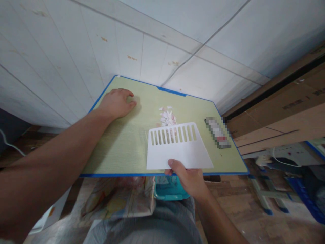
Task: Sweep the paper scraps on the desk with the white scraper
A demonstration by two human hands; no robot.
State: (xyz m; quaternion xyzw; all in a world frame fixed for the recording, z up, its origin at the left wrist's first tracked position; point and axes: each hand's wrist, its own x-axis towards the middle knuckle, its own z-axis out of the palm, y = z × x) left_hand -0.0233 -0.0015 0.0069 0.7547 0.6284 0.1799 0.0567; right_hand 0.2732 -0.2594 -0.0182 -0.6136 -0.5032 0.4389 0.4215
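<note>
Slotted board (177, 154): white, wider at its near edge, parallel slots along the far side. Location: over the near part of the pale green worktop (119, 145), overlapping whitish scraps (168, 117); contact with the surface cannot be confirmed. Right hand (189, 178) pinches the near edge, thumb uppermost. Left hand (116, 103), fingers loosely curved, thumb apart, at the worktop's left

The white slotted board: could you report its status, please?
Right hand gripping white slotted board. Left hand over desktop. Paper scraps ahead, partly hidden by board.
</note>
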